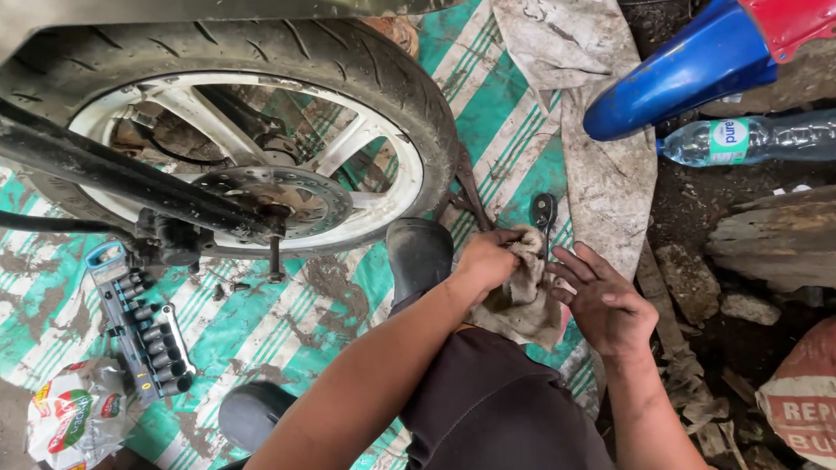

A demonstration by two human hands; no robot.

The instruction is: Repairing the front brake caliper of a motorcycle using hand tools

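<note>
- Here, the left hand (485, 261) is clenched on a dirty grey rag (524, 294). It bunches the cloth tight at its top end.
- The rag lies on the person's knee, just right of the wheel (245, 136). It hangs down from the left hand's grip, so its long way runs from top to bottom.
- The right hand (603, 302) is right beside the rag, on the side away from the wheel. It is spread flat with fingers wide, and it holds nothing. Its fingertips look like they touch the edge of the rag, but I cannot tell for sure.
- The left hand is the one nearer the wheel, and it has the rag. The right hand only has to go a tiny way toward the wheel to meet the cloth.
- A small black tool (543, 212) lies on the mat just above the rag, right of the wheel.
- A socket set (146, 332) lies below the wheel, on the striped green mat (496, 108).
- A blue fender (688, 73) and a water bottle (764, 138) are far right of the wheel.
</note>
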